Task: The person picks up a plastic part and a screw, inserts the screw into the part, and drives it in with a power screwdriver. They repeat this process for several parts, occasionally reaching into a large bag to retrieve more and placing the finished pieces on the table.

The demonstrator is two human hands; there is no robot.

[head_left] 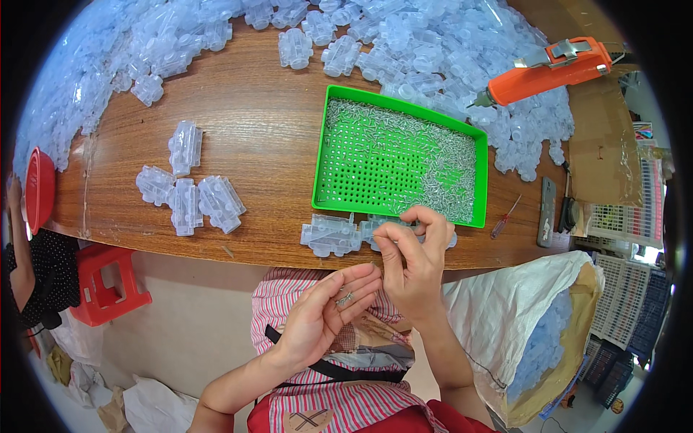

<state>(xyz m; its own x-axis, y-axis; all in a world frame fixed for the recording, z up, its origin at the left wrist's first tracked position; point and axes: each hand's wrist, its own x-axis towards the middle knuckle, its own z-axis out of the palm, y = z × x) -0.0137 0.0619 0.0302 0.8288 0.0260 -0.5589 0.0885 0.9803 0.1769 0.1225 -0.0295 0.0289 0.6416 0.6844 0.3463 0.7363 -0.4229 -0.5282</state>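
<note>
My left hand (330, 309) is cupped palm up in front of the table edge, with a few small silvery screws (344, 298) lying in it. Just beside its fingertips, my right hand (413, 263) is closed in a pinch; whatever is between thumb and finger is too small to make out. Behind the right hand, clear plastic housings (331, 235) lie in a row along the near table edge, partly covered by that hand. A green perforated tray (323, 159) stands beyond them, with many loose screws (451, 169) heaped mostly toward its right side.
Several clear housings (186, 206) sit together at left. Large heaps of them (433, 43) cover the far side. An orange electric screwdriver (541, 76) hangs at right above a small screwdriver (505, 216) and a phone (547, 213). Another person's arm (22, 245) is beside a red bowl (41, 189).
</note>
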